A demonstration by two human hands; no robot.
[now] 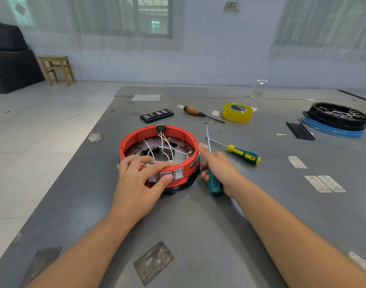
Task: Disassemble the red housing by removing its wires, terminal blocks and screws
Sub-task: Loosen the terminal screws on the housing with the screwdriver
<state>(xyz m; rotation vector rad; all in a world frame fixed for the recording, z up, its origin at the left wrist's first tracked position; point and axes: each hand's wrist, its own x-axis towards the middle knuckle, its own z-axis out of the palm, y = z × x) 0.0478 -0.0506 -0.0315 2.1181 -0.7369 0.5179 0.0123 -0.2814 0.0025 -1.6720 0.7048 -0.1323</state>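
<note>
Head view, entries from the grip outward.

Left hand (140,179): fingers curled over the near rim of the red housing (134,138), thumb pressed against the switch panel (167,175); evidently clamping the part so it cannot turn or slide.

Right hand (218,169): clasps a teal-handled screwdriver (215,185), shaft running up past the extended index finger, which touches the housing's right wall; judged a readying hold, tip not yet engaged.

Red housing: near centre of the grey worktop (198,225), open side up, seated on a black base ring. White wires (163,146) cross the interior, still attached; a black terminal block (161,128) sits on the far rim.

Spare tools, within reach beyond: yellow-green screwdriver (243,154), wooden-handled screwdriver (193,111), bit case (156,115), yellow tape roll (238,112).
</note>
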